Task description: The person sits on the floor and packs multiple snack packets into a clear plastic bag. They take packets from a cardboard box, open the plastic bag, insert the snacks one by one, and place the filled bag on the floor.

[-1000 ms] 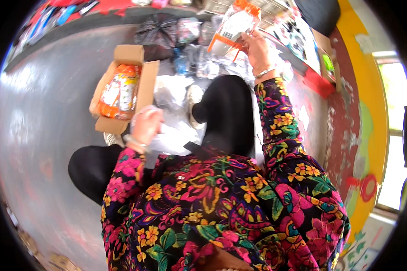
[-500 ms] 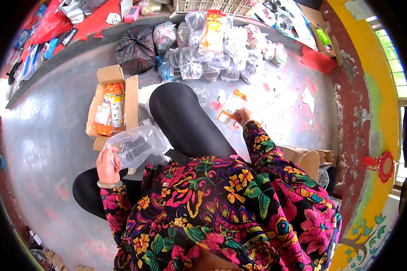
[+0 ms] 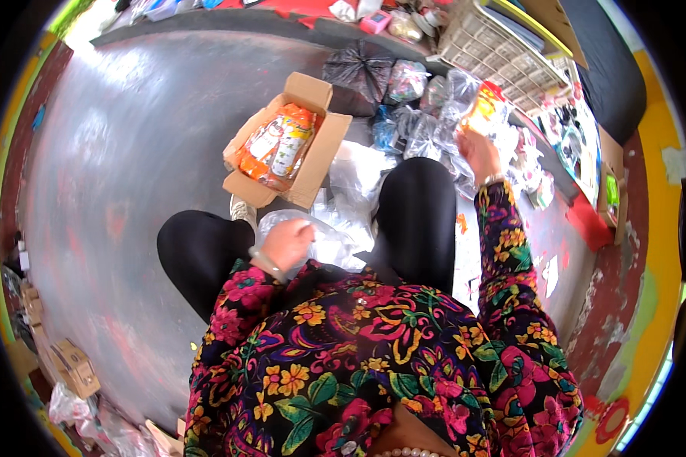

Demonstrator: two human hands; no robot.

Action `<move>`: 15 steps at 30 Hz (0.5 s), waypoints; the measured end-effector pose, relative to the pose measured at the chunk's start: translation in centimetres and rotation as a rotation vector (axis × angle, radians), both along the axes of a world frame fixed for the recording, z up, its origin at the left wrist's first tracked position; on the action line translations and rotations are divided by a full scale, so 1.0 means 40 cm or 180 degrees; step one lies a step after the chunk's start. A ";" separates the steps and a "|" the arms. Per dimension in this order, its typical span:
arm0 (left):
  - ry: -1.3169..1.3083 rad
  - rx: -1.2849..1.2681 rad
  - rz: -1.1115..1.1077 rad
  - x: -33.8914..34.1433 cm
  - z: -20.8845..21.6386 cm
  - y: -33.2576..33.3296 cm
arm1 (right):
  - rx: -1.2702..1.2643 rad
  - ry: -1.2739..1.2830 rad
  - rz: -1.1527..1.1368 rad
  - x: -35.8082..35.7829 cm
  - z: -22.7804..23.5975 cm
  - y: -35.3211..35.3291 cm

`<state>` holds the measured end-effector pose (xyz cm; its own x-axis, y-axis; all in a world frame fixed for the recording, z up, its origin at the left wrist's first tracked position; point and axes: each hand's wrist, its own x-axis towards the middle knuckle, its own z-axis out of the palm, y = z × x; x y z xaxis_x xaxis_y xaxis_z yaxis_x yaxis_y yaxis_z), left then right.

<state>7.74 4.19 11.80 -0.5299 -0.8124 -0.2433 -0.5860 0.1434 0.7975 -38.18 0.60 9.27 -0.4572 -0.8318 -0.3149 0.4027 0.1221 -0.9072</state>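
Between my bent knees, my left hand (image 3: 286,242) is closed and slightly blurred, at the edge of a clear plastic bag (image 3: 329,234). My right hand (image 3: 480,156) reaches out over the pile of filled clear bags (image 3: 427,137). Its fingers are closed at the lower end of an orange, yellow and white packet (image 3: 486,110). Partly hidden by the fingers, that packet overlaps the pile. Ahead of my left hand stands an open cardboard box (image 3: 324,156) with orange and white printed packs (image 3: 282,145) inside.
A black tied bag (image 3: 358,72) sits beside the pile. Behind it, a cream plastic basket (image 3: 503,57) stands on a raised ledge. More clear plastic (image 3: 354,171) lies between the box and my right knee. Cardboard boxes (image 3: 75,365) are at the lower left.
My right hand has moved forward from above the floor to the bag pile. My left hand has come inward with the clear bag. The view has turned left.
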 end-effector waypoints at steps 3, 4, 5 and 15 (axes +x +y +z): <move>-0.0510 -0.0531 -0.0478 -0.044 0.003 0.022 | -0.0245 0.0363 0.1261 0.200 0.192 -0.213; -0.0588 -0.0615 -0.0554 -0.050 -0.001 0.029 | -0.0482 0.0227 0.1785 0.279 0.233 -0.257; -0.0584 -0.0512 -0.0567 -0.065 0.009 0.032 | -0.0318 0.0438 0.2070 0.340 0.248 -0.300; -0.0617 0.0009 -0.0030 -0.059 0.137 0.039 | 0.1423 0.2037 0.2971 0.779 -0.198 -0.417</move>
